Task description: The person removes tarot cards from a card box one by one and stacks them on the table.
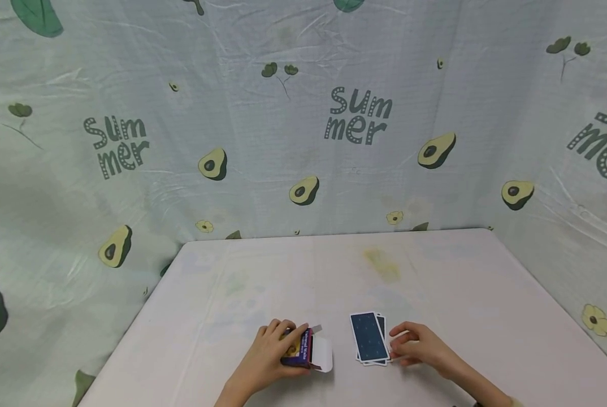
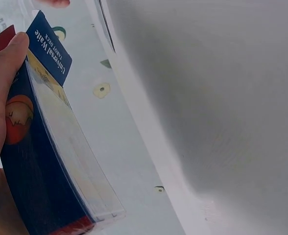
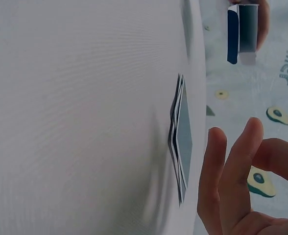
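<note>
Left hand (image 1: 270, 355) grips the open box (image 1: 300, 351); right hand (image 1: 421, 346) relaxed, holding nothing, cards (image 1: 369, 337) just left of it. Probably handling cards — next move calls for pinching their edge.

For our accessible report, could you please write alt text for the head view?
A left hand grips a blue tarot box with its white flap open, while the right hand, holding nothing, is beside a stack of dark-backed cards on a pale table. Behind hangs a light, avocado-printed cloth.
</note>
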The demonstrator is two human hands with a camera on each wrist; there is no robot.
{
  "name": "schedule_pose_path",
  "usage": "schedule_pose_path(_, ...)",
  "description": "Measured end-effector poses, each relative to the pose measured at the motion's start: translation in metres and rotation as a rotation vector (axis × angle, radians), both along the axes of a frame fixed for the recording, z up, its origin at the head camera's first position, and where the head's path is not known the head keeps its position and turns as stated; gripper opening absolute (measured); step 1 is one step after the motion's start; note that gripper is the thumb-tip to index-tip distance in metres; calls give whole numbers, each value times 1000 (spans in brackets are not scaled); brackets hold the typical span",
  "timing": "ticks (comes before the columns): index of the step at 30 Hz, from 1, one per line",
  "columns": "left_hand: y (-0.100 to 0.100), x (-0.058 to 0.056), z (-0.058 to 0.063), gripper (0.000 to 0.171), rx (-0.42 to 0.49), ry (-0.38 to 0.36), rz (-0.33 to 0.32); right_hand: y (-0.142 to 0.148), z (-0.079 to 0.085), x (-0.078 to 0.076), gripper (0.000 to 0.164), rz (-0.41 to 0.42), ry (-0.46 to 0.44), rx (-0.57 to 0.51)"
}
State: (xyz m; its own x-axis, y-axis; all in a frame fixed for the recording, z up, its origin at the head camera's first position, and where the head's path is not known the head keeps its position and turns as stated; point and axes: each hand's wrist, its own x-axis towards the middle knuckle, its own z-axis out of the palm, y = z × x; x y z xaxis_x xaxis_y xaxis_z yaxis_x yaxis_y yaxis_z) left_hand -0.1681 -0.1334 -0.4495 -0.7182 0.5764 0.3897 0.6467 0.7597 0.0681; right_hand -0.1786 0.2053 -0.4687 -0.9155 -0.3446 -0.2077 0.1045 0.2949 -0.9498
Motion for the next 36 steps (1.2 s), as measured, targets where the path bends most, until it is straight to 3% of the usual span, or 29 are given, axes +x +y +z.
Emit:
schedule_pose_path(18, 11, -3, 7, 72, -26, 5, -34, -22, 18, -7, 47, 30, 22, -42)
schedule_pose_path(27, 18, -5, 10, 72, -44, -36, -53, -33, 25, -8, 49, 65, 26, -55)
schedule_pose_path(36, 24, -5, 9, 74, -46, 31, -83, -44, 28, -7, 45, 73, 22, -63)
